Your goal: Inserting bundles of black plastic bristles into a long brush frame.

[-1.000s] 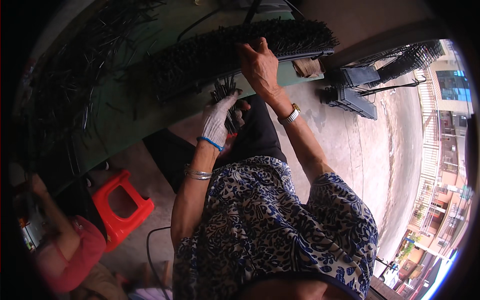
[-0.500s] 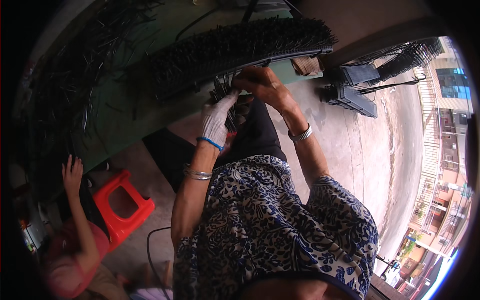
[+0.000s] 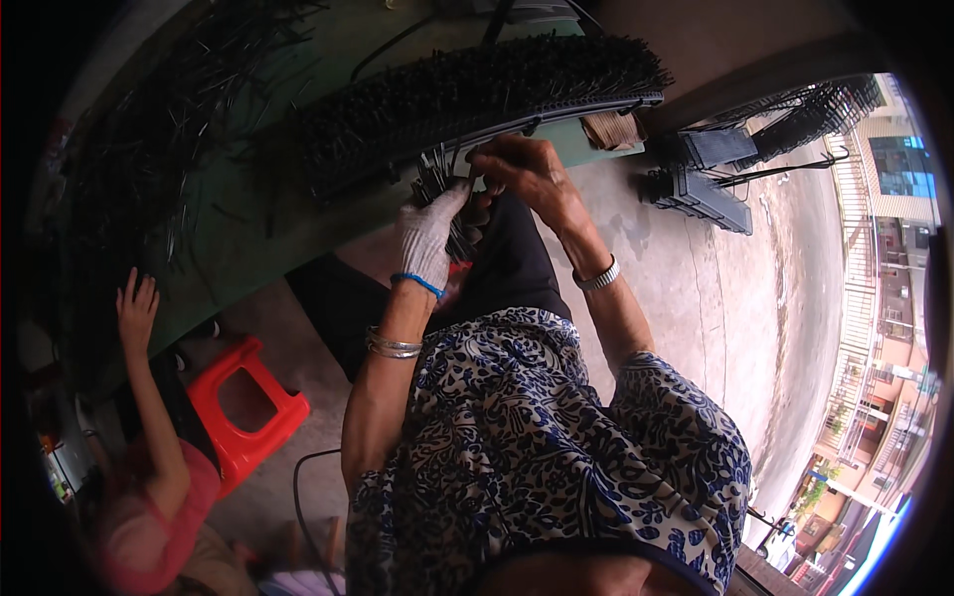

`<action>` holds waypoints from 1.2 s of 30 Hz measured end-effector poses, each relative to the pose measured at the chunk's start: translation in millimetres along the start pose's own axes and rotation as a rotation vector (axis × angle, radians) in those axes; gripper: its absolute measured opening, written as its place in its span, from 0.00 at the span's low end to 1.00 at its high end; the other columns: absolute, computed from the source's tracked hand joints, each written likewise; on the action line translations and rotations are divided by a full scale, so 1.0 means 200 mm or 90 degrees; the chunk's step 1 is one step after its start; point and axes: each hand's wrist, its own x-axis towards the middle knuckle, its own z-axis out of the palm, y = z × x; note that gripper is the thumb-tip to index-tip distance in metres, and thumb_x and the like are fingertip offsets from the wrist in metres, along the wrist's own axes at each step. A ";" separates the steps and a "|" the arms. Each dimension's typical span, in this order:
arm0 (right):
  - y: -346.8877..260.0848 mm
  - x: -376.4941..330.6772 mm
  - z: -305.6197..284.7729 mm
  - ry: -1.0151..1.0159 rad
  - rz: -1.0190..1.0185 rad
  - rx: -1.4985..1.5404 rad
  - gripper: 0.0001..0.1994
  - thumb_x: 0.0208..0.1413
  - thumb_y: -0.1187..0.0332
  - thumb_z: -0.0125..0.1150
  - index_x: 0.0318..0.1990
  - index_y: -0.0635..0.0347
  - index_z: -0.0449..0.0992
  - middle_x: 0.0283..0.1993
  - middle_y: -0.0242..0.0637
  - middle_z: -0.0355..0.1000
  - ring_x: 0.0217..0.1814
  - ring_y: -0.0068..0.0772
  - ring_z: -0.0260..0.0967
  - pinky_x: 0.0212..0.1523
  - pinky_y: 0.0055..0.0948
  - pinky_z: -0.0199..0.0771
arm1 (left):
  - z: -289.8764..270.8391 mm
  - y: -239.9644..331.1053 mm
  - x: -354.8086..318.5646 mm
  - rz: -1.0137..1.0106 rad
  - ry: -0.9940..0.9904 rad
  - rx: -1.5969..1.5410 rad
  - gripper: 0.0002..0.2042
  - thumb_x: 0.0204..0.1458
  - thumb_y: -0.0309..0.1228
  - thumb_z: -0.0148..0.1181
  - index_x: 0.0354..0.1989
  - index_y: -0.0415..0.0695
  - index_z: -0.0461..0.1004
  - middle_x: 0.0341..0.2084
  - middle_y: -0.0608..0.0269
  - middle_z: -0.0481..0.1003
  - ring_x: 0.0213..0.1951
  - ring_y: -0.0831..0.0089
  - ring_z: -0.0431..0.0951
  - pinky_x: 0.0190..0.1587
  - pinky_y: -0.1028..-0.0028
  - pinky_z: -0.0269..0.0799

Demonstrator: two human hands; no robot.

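Observation:
My left hand (image 3: 429, 226), in a white knit glove with a blue cuff, is closed round a bundle of thin black strips (image 3: 431, 179). The strips' upper ends fan out above the thumb. At the top of the bundle my bare right hand (image 3: 527, 174) has its fingers bent together in a pinch; what lies between the fingertips is too small to make out. Just beyond both hands stands a long black rack (image 3: 477, 94), densely filled with upright black strips, on a green table (image 3: 234, 263).
More black strips (image 3: 174, 119) lie heaped on the table's left. A brown folded bundle (image 3: 612, 130) sits by the rack's right end. Black metal racks (image 3: 701, 194) stand on the floor at right. At left are a red stool (image 3: 248, 407) and another person's hand (image 3: 137, 310).
My right hand has shifted slightly, and the strips in my left hand stand fanned a little differently. The other person's hand at left has moved up along the table edge.

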 end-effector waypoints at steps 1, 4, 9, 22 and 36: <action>0.00 0.00 -0.01 0.016 -0.014 -0.055 0.10 0.56 0.69 0.62 0.38 0.69 0.76 0.28 0.34 0.73 0.29 0.20 0.70 0.31 0.22 0.71 | 0.00 0.00 0.00 -0.001 0.007 0.014 0.08 0.53 0.30 0.61 0.36 0.39 0.79 0.24 0.58 0.80 0.19 0.75 0.78 0.17 0.81 0.71; -0.01 0.01 -0.02 0.030 -0.026 -0.104 0.10 0.56 0.69 0.61 0.39 0.69 0.76 0.29 0.34 0.73 0.30 0.20 0.71 0.32 0.22 0.72 | 0.00 0.00 0.00 0.002 0.012 0.025 0.08 0.53 0.31 0.61 0.35 0.39 0.78 0.24 0.58 0.80 0.19 0.75 0.79 0.17 0.81 0.70; -0.01 0.01 -0.03 0.004 -0.032 -0.109 0.10 0.58 0.69 0.59 0.41 0.69 0.75 0.30 0.34 0.75 0.31 0.22 0.73 0.33 0.21 0.73 | -0.02 -0.04 0.02 0.027 -0.003 0.022 0.09 0.52 0.31 0.62 0.37 0.39 0.78 0.25 0.58 0.80 0.21 0.74 0.79 0.18 0.80 0.71; -0.14 0.04 -0.02 0.200 -0.180 -0.243 0.05 0.59 0.73 0.54 0.36 0.68 0.72 0.28 0.37 0.77 0.31 0.25 0.76 0.34 0.22 0.74 | -0.04 -0.06 0.11 -0.067 -0.023 -0.226 0.07 0.56 0.31 0.58 0.40 0.42 0.73 0.32 0.56 0.79 0.33 0.64 0.80 0.32 0.66 0.79; 0.01 0.24 -0.06 0.396 -0.467 -0.529 0.02 0.57 0.76 0.55 0.37 0.62 0.70 0.27 0.41 0.74 0.27 0.35 0.75 0.28 0.27 0.71 | -0.03 -0.11 0.08 -0.117 -0.039 -0.247 0.06 0.56 0.32 0.58 0.38 0.45 0.75 0.28 0.60 0.77 0.30 0.65 0.79 0.31 0.65 0.78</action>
